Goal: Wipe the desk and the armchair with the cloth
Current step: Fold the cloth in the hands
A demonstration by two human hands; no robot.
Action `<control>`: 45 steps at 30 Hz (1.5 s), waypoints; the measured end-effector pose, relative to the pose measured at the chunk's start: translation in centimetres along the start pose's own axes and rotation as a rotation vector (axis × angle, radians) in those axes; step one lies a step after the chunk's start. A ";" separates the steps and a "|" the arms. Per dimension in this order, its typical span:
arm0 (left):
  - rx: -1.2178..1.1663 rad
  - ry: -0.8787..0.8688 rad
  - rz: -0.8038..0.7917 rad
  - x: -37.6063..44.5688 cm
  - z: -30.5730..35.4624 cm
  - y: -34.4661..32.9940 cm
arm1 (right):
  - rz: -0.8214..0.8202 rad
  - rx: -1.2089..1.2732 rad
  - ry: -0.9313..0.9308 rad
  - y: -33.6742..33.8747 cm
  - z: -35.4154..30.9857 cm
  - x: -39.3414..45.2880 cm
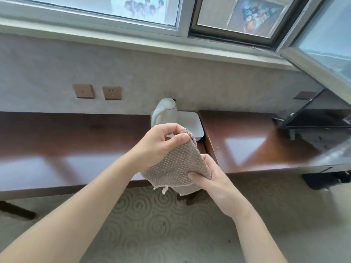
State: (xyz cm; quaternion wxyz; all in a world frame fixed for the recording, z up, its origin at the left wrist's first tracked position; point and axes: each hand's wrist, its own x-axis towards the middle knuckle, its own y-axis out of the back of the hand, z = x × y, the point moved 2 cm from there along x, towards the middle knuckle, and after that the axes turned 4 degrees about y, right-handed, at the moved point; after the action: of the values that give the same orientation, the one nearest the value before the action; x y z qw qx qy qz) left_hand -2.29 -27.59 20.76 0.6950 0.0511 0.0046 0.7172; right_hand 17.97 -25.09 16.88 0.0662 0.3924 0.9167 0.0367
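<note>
**Inspector:** Where was the cloth (176, 164)?

**Technician:** It was held in the air between both hands, above the front edge of the desk (85, 147). It was not touching the desk surface. The cloth was beige, with a dotted weave, and folded.

**Inspector:** What was the state of the hands?

**Technician:** The left hand (161, 143) pinched the cloth's upper corner between thumb and fingers. The right hand (214, 177) gripped the lower right edge, thumb pressed onto the cloth face. The hands were close together, joined only by the cloth.

**Inspector:** What stood on the desk?

**Technician:** A white kettle (166, 111) stood on a white tray (191, 120) at the back, just behind the left hand. A dark screen (319, 112) stood at the right end, well apart from the cloth.

**Inspector:** And the surroundings?

**Technician:** Two wall sockets (112, 93) sat above the desk's left part. A window (114, 14) ran above them. Patterned carpet (152, 224) covered the floor below the arms.
</note>
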 end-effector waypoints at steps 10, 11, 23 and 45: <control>-0.089 0.257 0.308 14.8 -7.4 -3.9 | 0.077 0.319 -0.007 16.3 5.5 12.0; -0.081 0.303 0.345 15.9 -8.2 -4.5 | 0.080 0.344 -0.028 17.4 6.2 13.3; 0.112 0.557 0.562 26.0 -16.3 -5.3 | 0.126 0.086 -0.252 24.6 12.4 27.6; 1.077 0.596 -0.062 43.3 -36.2 -2.1 | -0.121 -0.887 -0.340 22.0 28.4 49.3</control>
State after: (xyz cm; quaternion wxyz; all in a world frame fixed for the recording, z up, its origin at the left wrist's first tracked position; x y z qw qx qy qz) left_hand -4.32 17.96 -12.50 0.5610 0.1923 0.5615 0.5771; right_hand 4.22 26.21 -13.12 0.3783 0.2726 0.8101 0.3555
